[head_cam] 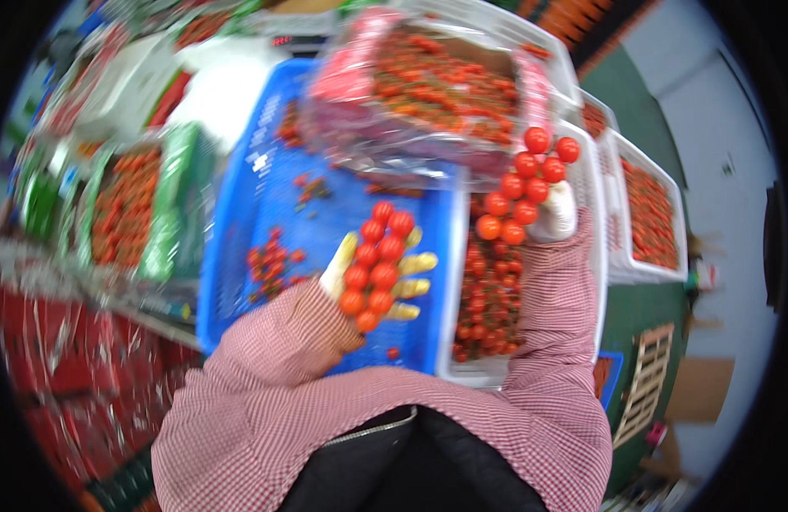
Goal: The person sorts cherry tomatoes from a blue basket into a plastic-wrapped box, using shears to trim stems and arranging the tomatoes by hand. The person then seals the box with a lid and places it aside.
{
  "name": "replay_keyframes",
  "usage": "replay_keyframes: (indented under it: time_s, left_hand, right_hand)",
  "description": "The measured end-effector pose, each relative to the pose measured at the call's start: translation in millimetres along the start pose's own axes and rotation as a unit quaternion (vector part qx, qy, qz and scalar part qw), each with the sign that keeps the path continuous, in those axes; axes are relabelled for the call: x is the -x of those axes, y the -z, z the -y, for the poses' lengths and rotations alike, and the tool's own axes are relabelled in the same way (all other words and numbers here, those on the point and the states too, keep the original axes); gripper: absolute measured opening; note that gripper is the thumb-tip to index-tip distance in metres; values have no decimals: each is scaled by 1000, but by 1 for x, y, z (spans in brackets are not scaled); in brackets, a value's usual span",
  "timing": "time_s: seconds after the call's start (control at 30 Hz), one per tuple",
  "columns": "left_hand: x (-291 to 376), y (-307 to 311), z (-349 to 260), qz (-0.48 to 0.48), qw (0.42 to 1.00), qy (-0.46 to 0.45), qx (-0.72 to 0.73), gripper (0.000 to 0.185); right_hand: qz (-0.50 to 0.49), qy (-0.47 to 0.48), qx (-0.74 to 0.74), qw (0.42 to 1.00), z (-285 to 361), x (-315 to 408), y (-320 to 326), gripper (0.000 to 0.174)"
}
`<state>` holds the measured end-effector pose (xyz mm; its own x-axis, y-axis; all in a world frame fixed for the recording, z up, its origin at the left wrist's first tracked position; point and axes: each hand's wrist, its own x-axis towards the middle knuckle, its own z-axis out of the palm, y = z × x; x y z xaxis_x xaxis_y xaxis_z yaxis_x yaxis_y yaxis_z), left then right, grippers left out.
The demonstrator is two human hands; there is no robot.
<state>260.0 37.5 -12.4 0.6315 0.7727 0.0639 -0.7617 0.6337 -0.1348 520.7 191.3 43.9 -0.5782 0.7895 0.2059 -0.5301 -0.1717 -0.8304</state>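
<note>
My left hand, in a white glove with yellow fingers, is palm up with its fingers spread. A truss of red cherry tomatoes lies across the palm, above a blue plastic crate. My right hand, in a white glove, carries another cherry tomato truss. It is over a white plastic crate filled with tomato trusses. The right fingers are mostly hidden behind the fruit. Loose tomatoes and a small cluster with green stems lie in the blue crate.
A box with pink and clear plastic lining, full of tomatoes, rests across the crates' far end. Green-lined boxed tomatoes stand at left. More white crates are at right, and a wooden pallet lies beyond on the green floor.
</note>
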Motion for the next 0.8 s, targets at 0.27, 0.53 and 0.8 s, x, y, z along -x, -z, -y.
replay_keyframes:
  time_s: [0.27, 0.53, 0.8]
  left_hand:
    - [208, -59, -113, -131, 941, -197, -241, 71]
    - [377, -152, -314, -259, 651, -462, -544, 63]
    - [364, -129, -455, -354, 233, -130, -897, 73]
  right_hand:
    - [141, -63, 47, 987, -133, -138, -189, 43]
    - [236, -31, 629, 740, -282, -310, -387, 27]
    - [334, -74, 699, 628, -359, -334, -399, 27]
